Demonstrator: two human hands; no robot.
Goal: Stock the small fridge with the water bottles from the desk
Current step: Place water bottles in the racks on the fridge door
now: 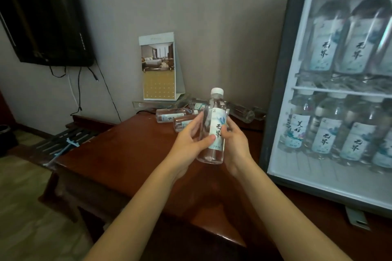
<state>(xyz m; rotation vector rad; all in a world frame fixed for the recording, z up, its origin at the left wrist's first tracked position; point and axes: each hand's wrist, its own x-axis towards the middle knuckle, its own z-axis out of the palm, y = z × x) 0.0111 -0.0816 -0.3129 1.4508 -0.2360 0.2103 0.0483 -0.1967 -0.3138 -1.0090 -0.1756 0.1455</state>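
Head view: upright water bottle [213, 127] held over the desk [127, 165] middle, left hand [188, 146] thumb pressed on its label, right hand [236, 148] fingers curled round its other side; spare bottles [169, 115] lie at the far edge, fridge [273, 112] at the right edge.

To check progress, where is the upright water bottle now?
Centre of the head view: the left hand and right hand hold the water bottle upright above the desk, left of the fridge.

"无界" on held bottle [218, 121] and fridge bottles [357, 51]; "美好" on one lower-shelf bottle [296, 131]
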